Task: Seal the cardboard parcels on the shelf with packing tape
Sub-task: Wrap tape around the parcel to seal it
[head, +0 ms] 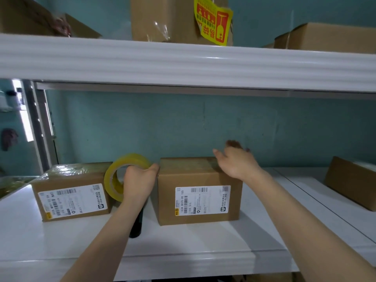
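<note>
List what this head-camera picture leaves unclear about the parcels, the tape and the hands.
1. Head view: the left hand hides whether the tape roll touches the middle parcel.
2. Head view: the right hand is blurred; contact with that parcel's top is unclear.
3. Head view: the shipping label print is too small to read.
4. Head view: the right parcel is cut off by the frame edge.

Yellow tape roll (122,176); brown box (199,192); seemingly black handle (137,224)

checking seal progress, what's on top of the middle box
Over the top of the middle box, on its right side, is the right hand, open. The left hand holds the tape roll at the top's left edge. Whatever lies under the right hand is covered.
</note>
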`<state>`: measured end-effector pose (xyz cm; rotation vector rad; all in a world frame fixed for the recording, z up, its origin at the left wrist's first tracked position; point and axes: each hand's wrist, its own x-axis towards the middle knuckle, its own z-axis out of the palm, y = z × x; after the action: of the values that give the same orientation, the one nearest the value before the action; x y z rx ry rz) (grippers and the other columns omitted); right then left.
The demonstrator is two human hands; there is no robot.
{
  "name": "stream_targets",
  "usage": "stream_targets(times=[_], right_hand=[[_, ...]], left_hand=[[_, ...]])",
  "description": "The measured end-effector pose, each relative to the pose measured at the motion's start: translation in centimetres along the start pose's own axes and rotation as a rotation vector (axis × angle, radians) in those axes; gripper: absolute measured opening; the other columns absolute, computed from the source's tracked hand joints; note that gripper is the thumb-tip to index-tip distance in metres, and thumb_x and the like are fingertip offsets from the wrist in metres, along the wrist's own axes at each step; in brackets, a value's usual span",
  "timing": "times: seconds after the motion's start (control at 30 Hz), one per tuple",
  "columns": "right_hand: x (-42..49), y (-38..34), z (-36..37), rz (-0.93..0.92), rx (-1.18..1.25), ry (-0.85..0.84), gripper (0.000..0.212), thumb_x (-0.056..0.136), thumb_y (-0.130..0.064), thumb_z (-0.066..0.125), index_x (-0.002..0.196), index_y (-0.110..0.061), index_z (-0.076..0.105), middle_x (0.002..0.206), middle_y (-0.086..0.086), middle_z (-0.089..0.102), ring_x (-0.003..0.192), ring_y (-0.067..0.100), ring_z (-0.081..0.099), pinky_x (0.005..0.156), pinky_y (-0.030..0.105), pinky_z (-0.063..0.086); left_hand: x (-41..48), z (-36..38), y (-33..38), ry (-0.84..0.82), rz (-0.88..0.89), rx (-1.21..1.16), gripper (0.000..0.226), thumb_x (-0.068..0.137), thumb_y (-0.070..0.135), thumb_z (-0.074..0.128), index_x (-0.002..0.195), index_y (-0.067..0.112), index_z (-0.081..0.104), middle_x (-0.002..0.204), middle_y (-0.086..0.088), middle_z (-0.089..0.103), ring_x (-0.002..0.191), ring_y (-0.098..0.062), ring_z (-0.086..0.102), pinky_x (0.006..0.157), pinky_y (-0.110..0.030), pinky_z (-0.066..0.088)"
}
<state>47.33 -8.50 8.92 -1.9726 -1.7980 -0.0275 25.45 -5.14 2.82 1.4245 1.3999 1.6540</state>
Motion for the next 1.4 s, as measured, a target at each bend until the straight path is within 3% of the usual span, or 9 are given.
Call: stream_targets(times=[0.23,0.53,0.73,0.9,1.0,1.1,1.2,1.3,1.4], right_hand=[[-1.1,-9.3,2.8,-0.581,-0.195,-0.333,0.058,0.103,-0.038,0.024,0.146,0.001,0.023,0.155,0.015,0.022,0.145,0.022,0.016,0.118,0.039,0.008],[-0.6,-8.3,2.2,-0.481,0.055,-0.433,0.083,0.091,-0.052,0.05,0.151,-0.009,0.013,0.159,0.003,0.013,0.146,0.016,0.013,0.113,0.021,0.013],[0.8,-7.2,2.0,-0.488,-0.223,-0.499,0.111,0.07,-0.062,0.07,0.149,-0.039,-0.003,0.16,0.001,-0.008,0.147,0.022,-0.007,0.119,0.046,0.002],[1.5,-6.3,2.6,-0.509,-0.165,-0.434,0.108,0.059,-0.054,0.081,0.145,-0.048,0.015,0.144,-0.001,0.031,0.133,0.024,0.027,0.109,0.046,0.03],[1.5,-5.6,2.0,-0.505,-0.08,-0.401,0.101,0.058,-0.051,0.083,0.141,-0.052,0.024,0.132,0.0,0.037,0.124,0.023,0.032,0.104,0.045,0.035],[1.1,-4.9,1.2,-0.547,0.012,-0.37,0.094,0.061,-0.051,0.081,0.138,-0.056,0.027,0.123,-0.002,0.04,0.116,0.02,0.036,0.101,0.042,0.037],[0.6,-3.9,-0.2,-0.582,0.17,-0.34,0.09,0.063,-0.044,0.083,0.136,-0.058,0.031,0.123,-0.004,0.043,0.115,0.018,0.042,0.102,0.037,0.039],[-0.2,-1.4,-2.2,-0.555,0.554,-0.271,0.084,0.065,-0.016,0.086,0.134,-0.043,0.045,0.132,-0.01,0.052,0.115,0.004,0.054,0.105,0.029,0.042],[-1.1,0.5,-3.2,-0.541,0.708,-0.22,0.08,0.062,-0.008,0.086,0.129,-0.037,0.052,0.126,-0.016,0.056,0.11,-0.002,0.058,0.096,0.018,0.046]], left_hand=[[-0.3,0.3,-0.6,0.006,0.04,0.078,0.042,0.088,0.005,0.057,0.051,0.015,0.041,0.05,0.001,0.042,0.048,-0.015,0.039,0.047,-0.028,0.032],[-0.2,0.5,-1.0,-0.039,0.063,-0.044,0.045,0.089,0.014,0.058,0.047,0.015,0.042,0.047,0.0,0.044,0.043,-0.011,0.04,0.051,-0.03,0.032],[-0.2,0.7,-0.6,-0.011,-0.036,-0.071,0.042,0.089,0.021,0.062,0.05,0.014,0.047,0.049,-0.002,0.05,0.05,-0.019,0.047,0.055,-0.03,0.036],[-0.4,0.1,-0.1,0.046,-0.122,-0.253,0.039,0.079,0.045,0.07,0.076,0.007,0.064,0.074,-0.006,0.065,0.071,-0.018,0.061,0.071,-0.03,0.047],[-0.1,-1.1,0.8,0.033,-0.38,-0.663,0.086,0.049,0.066,0.071,0.118,0.016,0.063,0.114,-0.006,0.067,0.108,-0.024,0.061,0.101,-0.044,0.044],[-0.2,-1.2,1.9,-0.017,-0.312,-0.855,0.073,0.068,0.06,0.071,0.126,0.018,0.059,0.126,-0.005,0.062,0.119,-0.02,0.056,0.109,-0.043,0.037],[-1.1,-1.3,2.6,0.062,-0.12,-0.55,0.049,0.082,0.059,0.061,0.101,0.015,0.066,0.115,-0.008,0.066,0.108,-0.019,0.059,0.106,-0.041,0.039],[-0.7,-2.4,2.3,0.107,0.084,-0.104,0.079,0.077,0.062,0.064,0.135,0.011,0.051,0.15,-0.009,0.039,0.14,-0.026,0.033,0.117,-0.039,0.021],[-0.5,-3.6,2.8,0.032,-0.09,-0.394,0.069,0.07,0.06,0.072,0.127,0.023,0.058,0.132,-0.001,0.056,0.127,-0.025,0.048,0.106,-0.038,0.035]])
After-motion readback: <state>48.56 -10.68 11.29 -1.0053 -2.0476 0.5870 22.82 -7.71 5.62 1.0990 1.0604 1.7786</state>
